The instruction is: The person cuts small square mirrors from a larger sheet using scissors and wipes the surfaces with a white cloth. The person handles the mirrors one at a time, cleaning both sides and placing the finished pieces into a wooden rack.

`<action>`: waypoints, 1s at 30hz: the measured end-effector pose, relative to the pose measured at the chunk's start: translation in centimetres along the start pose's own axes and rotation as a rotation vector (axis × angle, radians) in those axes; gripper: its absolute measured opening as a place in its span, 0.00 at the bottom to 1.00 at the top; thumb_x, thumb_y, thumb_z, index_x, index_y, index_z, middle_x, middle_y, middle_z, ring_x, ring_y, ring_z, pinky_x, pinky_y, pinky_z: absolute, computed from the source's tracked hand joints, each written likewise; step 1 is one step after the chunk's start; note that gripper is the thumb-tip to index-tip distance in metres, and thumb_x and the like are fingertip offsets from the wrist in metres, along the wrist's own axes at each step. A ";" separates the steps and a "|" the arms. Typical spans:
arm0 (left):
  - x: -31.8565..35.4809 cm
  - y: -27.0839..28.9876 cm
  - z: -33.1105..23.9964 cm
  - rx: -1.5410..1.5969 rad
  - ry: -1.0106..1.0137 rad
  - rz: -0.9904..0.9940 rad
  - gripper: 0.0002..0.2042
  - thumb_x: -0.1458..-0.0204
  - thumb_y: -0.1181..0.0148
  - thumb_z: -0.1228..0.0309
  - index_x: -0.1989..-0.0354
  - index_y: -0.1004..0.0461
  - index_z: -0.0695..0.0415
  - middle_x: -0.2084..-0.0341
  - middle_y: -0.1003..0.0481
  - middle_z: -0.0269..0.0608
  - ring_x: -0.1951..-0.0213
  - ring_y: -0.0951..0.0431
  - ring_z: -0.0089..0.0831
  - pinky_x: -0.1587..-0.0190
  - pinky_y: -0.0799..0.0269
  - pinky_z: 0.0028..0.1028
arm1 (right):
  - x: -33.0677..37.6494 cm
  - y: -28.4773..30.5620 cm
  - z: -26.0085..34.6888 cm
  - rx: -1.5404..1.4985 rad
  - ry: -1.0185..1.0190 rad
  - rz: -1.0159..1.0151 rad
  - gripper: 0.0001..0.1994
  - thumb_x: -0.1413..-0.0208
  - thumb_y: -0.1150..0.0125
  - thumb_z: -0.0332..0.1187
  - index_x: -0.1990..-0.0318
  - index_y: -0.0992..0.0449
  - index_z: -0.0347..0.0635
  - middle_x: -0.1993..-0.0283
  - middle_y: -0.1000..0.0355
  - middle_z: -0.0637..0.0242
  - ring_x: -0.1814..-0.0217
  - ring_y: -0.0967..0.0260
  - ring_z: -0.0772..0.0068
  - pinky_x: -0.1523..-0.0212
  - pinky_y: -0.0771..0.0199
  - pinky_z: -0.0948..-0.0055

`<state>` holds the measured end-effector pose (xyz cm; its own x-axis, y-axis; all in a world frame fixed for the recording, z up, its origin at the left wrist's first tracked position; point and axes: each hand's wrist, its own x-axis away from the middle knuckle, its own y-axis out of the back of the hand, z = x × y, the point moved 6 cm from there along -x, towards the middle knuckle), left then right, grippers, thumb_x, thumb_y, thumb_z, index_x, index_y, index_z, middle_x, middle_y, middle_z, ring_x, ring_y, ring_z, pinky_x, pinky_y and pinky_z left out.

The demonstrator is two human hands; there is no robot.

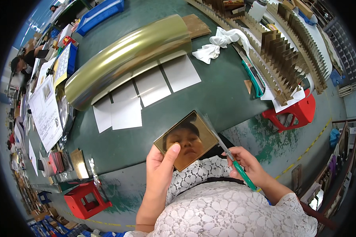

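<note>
Item, nearest: your white lace top [209, 209], at the lower edge.

Item: your left hand [161, 164], holding the gold plate [192, 152] at its lower left corner. Thumb flat on the mirror-like face, the other fingers mostly hidden behind; forearm upright from the lower edge.

Item: your right hand [245, 162], holding the green-handled tool [243, 174]. Fingers bent round the handle; forearm slanting in from the lower right. The tool's narrow metal end points up and left, close beside the plate's right corner; whether it touches cannot be told.

Plate's place: between your two hands, in front of your body, tilted, its shiny side facing up toward you.

Item: green desk [213, 93], beyond your hands.

Upon it: white cards [126, 114], side by side; behind them a large gold roll [126, 59], lying partly over their far ends; to the right, a crumpled white cloth [215, 43], a teal-handled tool [255, 81] and notched brown strips [279, 57].

Farthest on the desk: a blue tray [101, 16].
</note>
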<state>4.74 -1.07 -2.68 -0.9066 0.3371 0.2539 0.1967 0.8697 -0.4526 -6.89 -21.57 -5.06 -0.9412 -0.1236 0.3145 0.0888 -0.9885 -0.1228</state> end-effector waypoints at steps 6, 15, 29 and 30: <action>0.1 -0.1 0.0 -0.003 0.004 -0.020 0.15 0.38 0.45 0.75 0.44 0.30 0.63 0.51 0.24 0.43 0.50 0.24 0.27 0.46 0.27 0.29 | 0.0 0.1 -0.1 0.013 -0.004 -0.008 0.29 0.43 0.32 0.34 0.38 0.39 0.37 0.58 0.38 0.69 0.56 0.40 0.79 0.51 0.37 0.78; 0.1 0.1 0.8 -0.008 0.028 -0.012 0.14 0.38 0.45 0.75 0.45 0.30 0.63 0.51 0.23 0.42 0.51 0.23 0.26 0.46 0.28 0.28 | 0.2 0.1 -0.2 -0.010 -0.047 -0.045 0.26 0.43 0.33 0.30 0.40 0.38 0.35 0.57 0.37 0.70 0.57 0.40 0.82 0.53 0.36 0.78; 0.3 0.6 4.3 -0.073 0.235 0.040 0.14 0.38 0.43 0.74 0.46 0.29 0.64 0.53 0.22 0.38 0.52 0.24 0.23 0.47 0.29 0.26 | -1.9 0.2 -0.4 -0.138 -0.219 -0.146 0.18 0.38 0.36 0.33 0.45 0.31 0.36 0.66 0.32 0.73 0.67 0.33 0.86 0.63 0.31 0.84; 0.4 0.6 4.4 -0.067 0.250 0.043 0.14 0.38 0.43 0.74 0.46 0.29 0.64 0.52 0.23 0.38 0.52 0.24 0.23 0.47 0.29 0.26 | -2.0 0.2 -0.3 -0.165 -0.277 -0.113 0.17 0.37 0.40 0.34 0.45 0.31 0.36 0.68 0.32 0.72 0.71 0.34 0.85 0.68 0.32 0.83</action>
<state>2.86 -1.97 -6.66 -0.7781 0.4455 0.4428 0.2648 0.8719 -0.4118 -5.08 -21.45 -6.01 -0.8155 -0.0560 0.5760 -0.0859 -0.9725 -0.2163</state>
